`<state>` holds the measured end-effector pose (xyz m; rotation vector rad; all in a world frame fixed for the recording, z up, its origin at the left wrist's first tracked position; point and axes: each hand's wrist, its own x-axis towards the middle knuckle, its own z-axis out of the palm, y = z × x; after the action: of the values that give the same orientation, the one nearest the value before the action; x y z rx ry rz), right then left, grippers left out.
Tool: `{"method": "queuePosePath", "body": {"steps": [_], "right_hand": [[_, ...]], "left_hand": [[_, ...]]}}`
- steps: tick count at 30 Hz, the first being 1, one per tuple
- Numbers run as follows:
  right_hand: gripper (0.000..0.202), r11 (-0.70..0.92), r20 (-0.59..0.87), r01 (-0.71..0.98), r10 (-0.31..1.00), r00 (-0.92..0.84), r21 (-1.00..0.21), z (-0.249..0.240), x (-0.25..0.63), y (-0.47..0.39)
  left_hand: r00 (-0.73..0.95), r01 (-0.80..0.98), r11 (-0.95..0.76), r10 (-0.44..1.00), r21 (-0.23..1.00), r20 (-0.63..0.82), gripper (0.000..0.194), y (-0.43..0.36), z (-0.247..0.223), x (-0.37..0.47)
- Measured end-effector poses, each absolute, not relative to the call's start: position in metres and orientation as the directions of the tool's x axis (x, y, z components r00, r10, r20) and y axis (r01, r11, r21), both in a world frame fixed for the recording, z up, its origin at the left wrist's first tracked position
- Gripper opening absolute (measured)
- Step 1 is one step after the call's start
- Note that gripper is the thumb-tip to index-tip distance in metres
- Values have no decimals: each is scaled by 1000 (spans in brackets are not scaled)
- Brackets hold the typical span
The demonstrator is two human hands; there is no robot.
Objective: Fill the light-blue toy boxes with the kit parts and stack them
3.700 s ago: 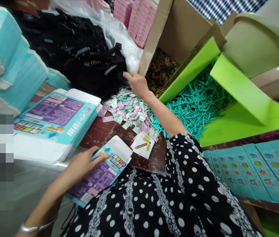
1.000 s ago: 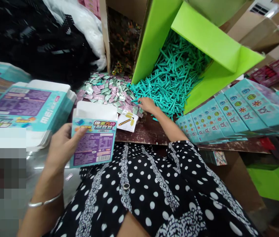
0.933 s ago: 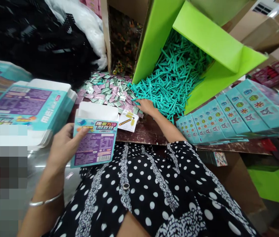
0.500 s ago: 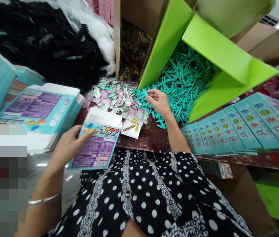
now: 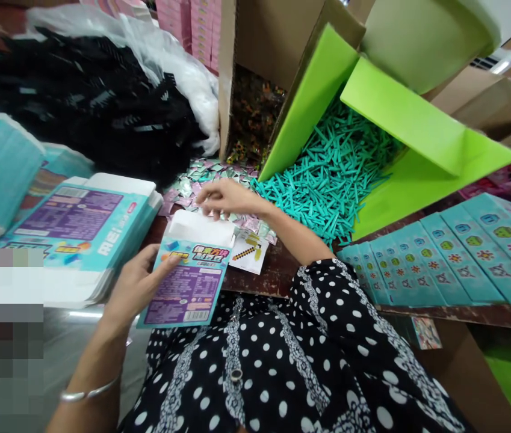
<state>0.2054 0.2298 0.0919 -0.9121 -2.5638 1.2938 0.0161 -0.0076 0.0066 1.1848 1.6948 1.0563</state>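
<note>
My left hand (image 5: 140, 285) grips a flat teal and purple carton (image 5: 187, 288) in front of my body, thumb across its printed face. The carton's white end flap (image 5: 198, 227) stands up at the far end. Just above that flap is my right hand (image 5: 228, 197), palm down with fingers curled; what they hold, if anything, is hidden. Beneath the right hand lie pink and silvery-green sachets (image 5: 178, 195). A white card with a pickaxe picture (image 5: 248, 251) lies beside the carton. Teal stick-like pieces (image 5: 322, 180) heap up to the right of my right hand.
Flat cartons (image 5: 88, 222) are stacked at left. Black packets (image 5: 102, 114) fill a clear bag behind them. A green panelled box (image 5: 399, 108) surrounds the teal pieces. A brown cardboard box (image 5: 259, 36) stands behind. Upright teal boxes (image 5: 440, 246) line the right table edge.
My right hand has moved left from the teal pieces to over the sachets, close to the carton's flap. My left hand still holds the carton. The view has shifted slightly.
</note>
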Motion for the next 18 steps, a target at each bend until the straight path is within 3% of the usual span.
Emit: {"method": "queuePosePath", "body": {"steps": [2, 5, 10, 12, 15, 18], "right_hand": [[20, 527, -17, 676, 782, -623, -514, 94, 200, 280], [35, 429, 57, 849, 899, -434, -307, 92, 197, 353], [80, 371, -51, 912, 922, -385, -172, 80, 188, 422], [89, 360, -83, 923, 924, -373, -138, 79, 180, 433], [90, 331, -77, 941, 939, -336, -73, 83, 173, 439], [67, 311, -30, 950, 950, -311, -16, 94, 178, 437]], "left_hand": [[-251, 295, 235, 954, 926, -162, 59, -8, 4, 13], [-234, 286, 257, 953, 923, -193, 61, -8, 0, 11], [-232, 283, 282, 948, 917, -220, 66, -6, -6, 9], [-237, 260, 292, 943, 920, -233, 68, -5, -6, 9], [-250, 251, 297, 939, 921, -235, 65, -7, -2, 10], [-277, 251, 308, 931, 917, -237, 64, -9, 3, 9]]}}
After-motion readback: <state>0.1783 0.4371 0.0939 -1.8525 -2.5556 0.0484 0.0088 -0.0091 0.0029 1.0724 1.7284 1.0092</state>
